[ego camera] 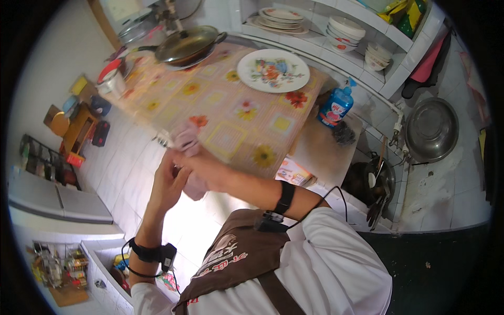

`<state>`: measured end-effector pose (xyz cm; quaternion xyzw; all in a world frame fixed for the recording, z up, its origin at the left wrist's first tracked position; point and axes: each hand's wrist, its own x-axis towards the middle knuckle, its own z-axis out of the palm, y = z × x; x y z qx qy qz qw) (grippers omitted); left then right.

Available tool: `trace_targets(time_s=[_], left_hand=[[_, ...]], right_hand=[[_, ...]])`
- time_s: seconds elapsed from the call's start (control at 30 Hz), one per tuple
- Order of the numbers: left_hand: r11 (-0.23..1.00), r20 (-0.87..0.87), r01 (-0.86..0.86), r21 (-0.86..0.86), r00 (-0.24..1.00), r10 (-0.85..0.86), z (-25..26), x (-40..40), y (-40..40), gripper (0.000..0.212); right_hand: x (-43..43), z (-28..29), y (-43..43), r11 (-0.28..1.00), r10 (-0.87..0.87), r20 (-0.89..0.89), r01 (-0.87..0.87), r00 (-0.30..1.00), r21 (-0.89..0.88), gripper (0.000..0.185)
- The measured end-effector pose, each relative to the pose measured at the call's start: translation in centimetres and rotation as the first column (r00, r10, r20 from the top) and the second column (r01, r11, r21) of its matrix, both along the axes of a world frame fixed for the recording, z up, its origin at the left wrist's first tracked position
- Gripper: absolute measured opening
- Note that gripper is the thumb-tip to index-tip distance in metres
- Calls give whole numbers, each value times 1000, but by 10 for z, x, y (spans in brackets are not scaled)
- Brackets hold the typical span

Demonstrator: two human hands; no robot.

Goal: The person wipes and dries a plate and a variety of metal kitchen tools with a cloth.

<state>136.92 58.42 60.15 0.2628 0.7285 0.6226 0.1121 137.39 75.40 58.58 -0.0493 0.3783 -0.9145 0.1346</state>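
Observation:
Both hands meet at the near left edge of a table with a flowered tablecloth (pixel 220 106). My left hand (pixel 167 179) and my right hand (pixel 195 159) are closed together around a pinkish-grey cloth (pixel 185 136); part of it hangs below the hands. Something pale and shiny pokes out just beyond the cloth, too blurred to name. The fingers partly hide one another. Farther back on the table lies an oval white plate (pixel 273 71) with a coloured picture. A lidded frying pan (pixel 187 45) stands at the table's far side.
Right of the table are a blue pump bottle (pixel 336 106), a dark scouring pad (pixel 343 134), a sink with a wok (pixel 366 177) and a metal basin (pixel 432 130). Shelves hold stacked plates (pixel 281 19) and bowls (pixel 344 33). A white mug (pixel 114 82) stands at the table's left corner.

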Motion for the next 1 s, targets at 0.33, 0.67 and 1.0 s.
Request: trace_targets(time_s=[0.33, 0.67, 1.0], left_hand=[[783, -195, -619, -60, 776, 599, -50, 148, -89, 21], [363, 102, -924, 122, 376, 921, -122, 144, -129, 38], [-668, 750, -730, 144, -360, 555, -264, 364, -348, 51]], right_hand=[[45, -28, -90, 709, 658, 106, -661, 746, 245, 39], [-162, -91, -107, 487, 793, 290, -843, 536, 227, 41], [-240, -177, -409, 229, 917, 290, -957, 274, 180, 34]])
